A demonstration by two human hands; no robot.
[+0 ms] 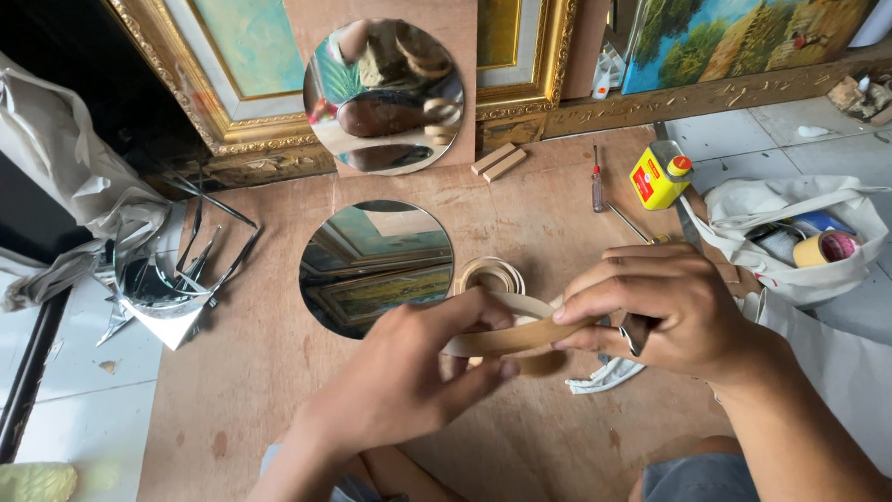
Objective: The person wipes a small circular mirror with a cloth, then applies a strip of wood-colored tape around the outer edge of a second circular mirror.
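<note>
Hands work a tan strip [506,336]: left hand [409,372] and right hand [660,311] each grip pinching it, near a round mirror [376,265]; keeping it taut looks needed.

Both my forearms reach in from below, hands meeting mid-frame. Left hand [409,367] palm turned inward, thumb and fingers pinched closed. Right hand [655,311] knuckles up, fingers curled, fingertips pressed together.

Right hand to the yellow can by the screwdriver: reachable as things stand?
Probably yes. The yellow can stands just beyond the right hand with bare board between. But both hands, left hand too, hold a tan strip, so the right must let go first.
</note>
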